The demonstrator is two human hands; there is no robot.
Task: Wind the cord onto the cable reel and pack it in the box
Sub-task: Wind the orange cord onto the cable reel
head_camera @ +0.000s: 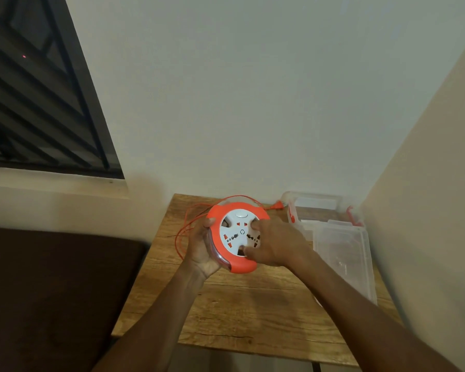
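- the cable reel (235,234) is held up over the wooden surface (253,304), its white socket face tilted toward the camera, likely so the person can see the hub while turning it.
- the left hand (202,251) cups the orange rim from the left side, thumb on the front edge and fingers wrapped behind; this looks like the steadying grip that keeps the housing from spinning.
- the right hand (273,244) lies across the right part of the white face, with a forefinger and thumb tucked into two recesses of the hub; judging by that hold, it is the hand that cranks the hub to draw the cord in.
- the orange cord (184,232) hangs in loose loops off the reel's left side, beside and below the left hand, and another strand arcs over the top toward the plug (278,204), which lies on the surface just left of the box; much of it is not yet wound.
- the clear plastic box (330,210) with orange latches stands open at the far right corner, well apart from the left hand and near the right wrist, ready to receive the reel.
- its clear lid (344,259) lies flat in front of the box, beside the right forearm.
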